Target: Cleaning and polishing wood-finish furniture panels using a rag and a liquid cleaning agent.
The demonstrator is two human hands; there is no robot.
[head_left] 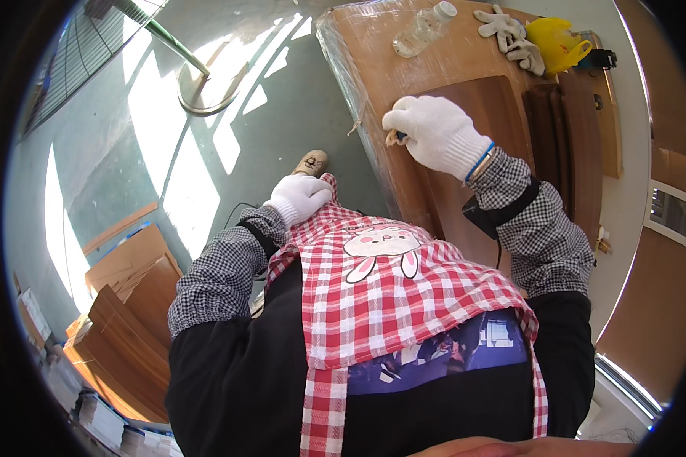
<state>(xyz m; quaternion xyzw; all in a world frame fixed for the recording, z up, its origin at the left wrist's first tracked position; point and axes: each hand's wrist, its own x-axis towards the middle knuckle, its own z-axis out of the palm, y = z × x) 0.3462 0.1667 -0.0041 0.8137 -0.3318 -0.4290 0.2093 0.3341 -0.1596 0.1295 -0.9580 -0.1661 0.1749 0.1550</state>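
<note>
Your left grip (300, 196), in a white knit glove, is curled shut against the top edge of the red checked apron (373, 289), pinching the cloth at your chest, with the elbow bent and the checked sleeve running down and away to its left. Right of it, your right grip (434, 133) is closed around a small blue-handled tool (399, 137), pressing it onto the wooden panel (465, 99) on the desk (373, 53), wrist bent inward. Beyond that grip lie a clear plastic bottle (424, 29), spare white gloves (511, 38) and a yellow bag (556, 39).
</note>
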